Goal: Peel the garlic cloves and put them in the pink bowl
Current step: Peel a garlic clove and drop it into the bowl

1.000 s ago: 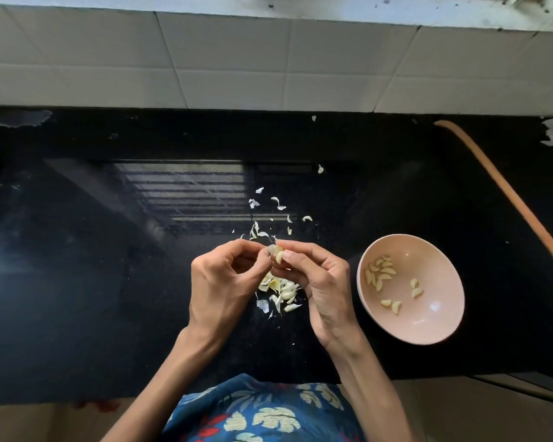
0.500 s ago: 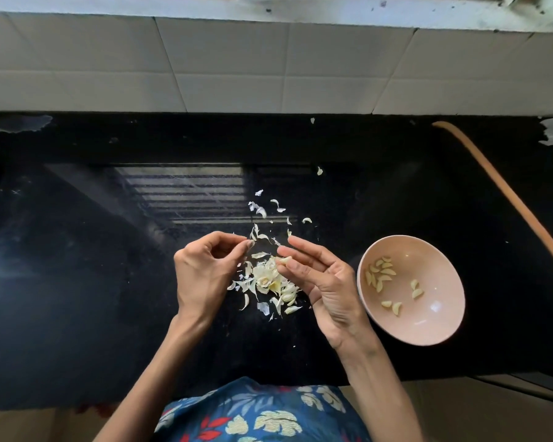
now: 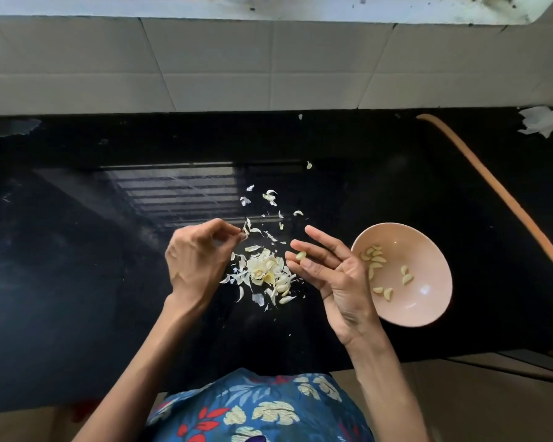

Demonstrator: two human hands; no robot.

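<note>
Cradling right hand (image 3: 336, 275): we hold it palm up just beside the pink bowl (image 3: 428, 260), fingers straight, peeled garlic clove (image 3: 301, 255) lying on them.
Left hand (image 3: 195, 263): above the skins (image 3: 265, 272) on the surface (image 3: 77, 282), fingers curled, thumb meeting forefinger; whether they pinch anything we cannot tell.

One pink bowl (image 3: 428, 314) holds about eleven peeled cloves (image 3: 377, 259); some are bunched too tightly for an exact count. Left of the bowl are two hands, the left hand (image 3: 195, 263) and the right hand (image 3: 336, 275), one more clove (image 3: 301, 255), one heap of skins (image 3: 265, 271) and a dozen or so loose flakes (image 3: 270, 196). Right of the bowl runs one orange hose (image 3: 492, 186).
</note>
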